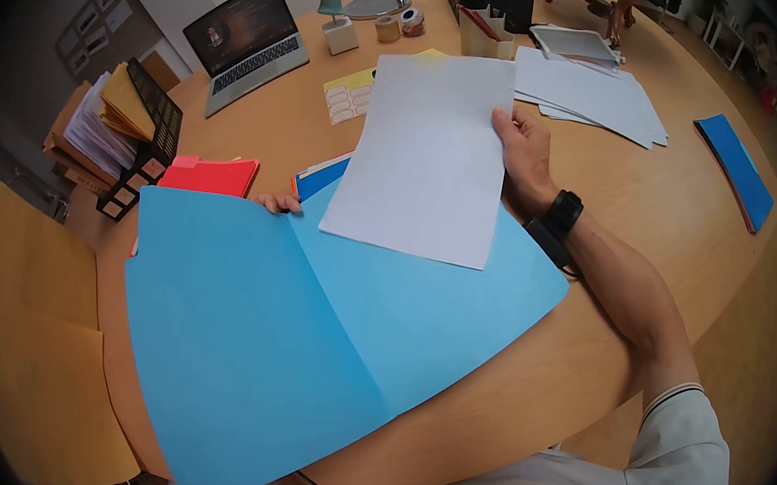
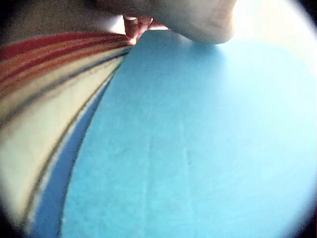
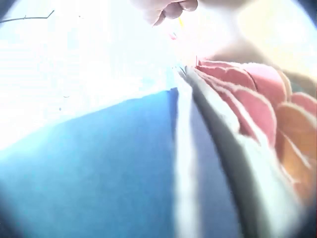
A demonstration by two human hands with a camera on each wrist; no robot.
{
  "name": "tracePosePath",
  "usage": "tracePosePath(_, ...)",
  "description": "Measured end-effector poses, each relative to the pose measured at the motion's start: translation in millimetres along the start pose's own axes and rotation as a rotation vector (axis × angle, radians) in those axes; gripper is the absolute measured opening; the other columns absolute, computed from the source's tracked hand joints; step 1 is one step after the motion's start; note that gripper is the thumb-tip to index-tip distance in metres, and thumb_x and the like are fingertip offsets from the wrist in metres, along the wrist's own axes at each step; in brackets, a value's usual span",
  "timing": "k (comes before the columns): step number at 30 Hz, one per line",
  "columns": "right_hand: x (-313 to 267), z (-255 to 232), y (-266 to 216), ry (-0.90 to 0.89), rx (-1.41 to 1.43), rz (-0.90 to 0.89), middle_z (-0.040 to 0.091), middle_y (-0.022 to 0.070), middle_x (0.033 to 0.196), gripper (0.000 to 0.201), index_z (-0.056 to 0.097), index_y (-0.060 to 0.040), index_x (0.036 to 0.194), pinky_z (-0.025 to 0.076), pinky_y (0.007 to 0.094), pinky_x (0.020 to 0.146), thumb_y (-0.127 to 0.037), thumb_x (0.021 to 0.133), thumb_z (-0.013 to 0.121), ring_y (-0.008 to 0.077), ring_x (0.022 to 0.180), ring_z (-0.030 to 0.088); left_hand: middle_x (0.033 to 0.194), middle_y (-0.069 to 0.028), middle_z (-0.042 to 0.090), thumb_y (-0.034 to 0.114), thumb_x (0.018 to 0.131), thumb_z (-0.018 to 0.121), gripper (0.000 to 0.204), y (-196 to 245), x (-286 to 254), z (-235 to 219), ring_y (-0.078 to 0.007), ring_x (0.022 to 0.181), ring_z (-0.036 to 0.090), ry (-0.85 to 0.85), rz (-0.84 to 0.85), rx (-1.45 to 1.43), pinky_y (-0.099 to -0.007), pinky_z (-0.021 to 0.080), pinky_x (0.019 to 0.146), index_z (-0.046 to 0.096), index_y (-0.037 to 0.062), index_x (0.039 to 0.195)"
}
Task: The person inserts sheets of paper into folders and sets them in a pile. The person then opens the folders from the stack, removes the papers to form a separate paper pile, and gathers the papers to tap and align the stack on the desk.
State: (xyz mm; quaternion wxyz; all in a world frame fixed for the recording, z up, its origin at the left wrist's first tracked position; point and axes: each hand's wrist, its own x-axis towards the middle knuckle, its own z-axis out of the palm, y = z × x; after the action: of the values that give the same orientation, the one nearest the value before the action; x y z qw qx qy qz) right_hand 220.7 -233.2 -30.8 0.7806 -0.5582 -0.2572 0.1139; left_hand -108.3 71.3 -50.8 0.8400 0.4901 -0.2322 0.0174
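A light blue folder lies spread open in front of me, its fold running down the middle. At the top of that fold my left hand grips the edge, with only its fingertips showing in the head view. My right hand holds white paper over the folder's right half, thumb on top and the other fingers mostly hidden underneath. Beneath the folder, coloured folder edges in red, cream and blue fan out in the left wrist view.
Red folders lie at the left, near a black file rack. More white sheets are spread at the right, and a blue folder stack lies near the table's right edge. A laptop and label sheet are farther back.
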Motion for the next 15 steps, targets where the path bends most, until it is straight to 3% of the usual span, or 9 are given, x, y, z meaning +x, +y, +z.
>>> tracePosePath(2, 2.8, -0.8, -5.7, 0.075, -0.01, -0.053, 0.058, 0.0019, 0.073, 0.031, 0.058, 0.0021, 0.079, 0.041, 0.0276, 0.061, -0.018, 0.102, 0.06, 0.0077, 0.068, 0.048, 0.135, -0.0243, 0.058, 0.02, 0.1, 0.06, 0.023, -7.3, 1.1, 3.7, -0.0329, 0.142, 0.041, 0.015, 0.001, -0.001, -0.0598, 0.047, 0.11, 0.069, 0.0086, 0.118)
tracePosePath(4, 6.6, -2.4, -9.2, 0.15, -0.02, -0.105, 0.057, 0.0025, 0.072, 0.034, 0.055, 0.0022, 0.078, 0.041, 0.0291, 0.061, -0.02, 0.103, 0.058, 0.0087, 0.068, 0.047, 0.129, -0.0251, 0.058, 0.034, 0.109, 0.042, 0.035, -20.4, 0.7, 2.3, -0.0337, 0.138, 0.043, 0.056, 0.157, 0.037, -0.0509, 0.037, 0.119, 0.065, 0.0087, 0.117)
tracePosePath(5, 12.4, -9.1, -6.2, 0.216, -0.109, -0.135, 0.053, 0.0035, 0.069, 0.037, 0.052, 0.0021, 0.076, 0.041, 0.031, 0.06, -0.023, 0.102, 0.058, 0.0102, 0.067, 0.044, 0.129, -0.0251, 0.058, 0.034, 0.109, 0.042, 0.035, -17.6, 1.9, 2.9, -0.0337, 0.138, 0.043, 0.056, 0.156, 0.037, -0.0509, 0.037, 0.119, 0.065, 0.0087, 0.117)
tracePosePath(7, 24.7, -23.4, -2.0, 0.282, -0.198, -0.164, 0.05, 0.0044, 0.067, 0.04, 0.049, 0.002, 0.074, 0.04, 0.033, 0.06, -0.025, 0.102, 0.058, 0.0116, 0.066, 0.042, 0.131, -0.0249, 0.057, 0.037, 0.11, 0.037, 0.041, -9.7, 3.7, 2.8, -0.0347, 0.144, 0.036, -0.002, 0.055, -0.031, -0.0596, 0.039, 0.117, 0.065, 0.0074, 0.118)
tracePosePath(10, 45.8, -49.6, 3.7, 0.397, -0.324, -0.198, 0.042, 0.0056, 0.062, 0.042, 0.045, 0.0021, 0.069, 0.037, 0.0367, 0.058, -0.024, 0.098, 0.061, 0.0136, 0.065, 0.036, 0.133, -0.0242, 0.056, 0.035, 0.11, 0.037, 0.041, -8.2, 3.4, 2.5, -0.0349, 0.149, 0.03, -0.008, 0.047, -0.042, -0.0648, 0.038, 0.116, 0.064, 0.0063, 0.119)
tracePosePath(15, 70.0, -81.2, 2.2, 0.597, -0.241, -0.197, 0.035, 0.0049, 0.059, 0.04, 0.041, 0.0029, 0.063, 0.032, 0.0393, 0.055, -0.019, 0.09, 0.06, 0.0147, 0.062, 0.03, 0.135, -0.0244, 0.054, 0.034, 0.11, 0.039, 0.039, -1.2, 6.3, 5.6, -0.0348, 0.148, 0.031, -0.026, 0.011, -0.071, -0.0635, 0.039, 0.116, 0.064, 0.0054, 0.12)
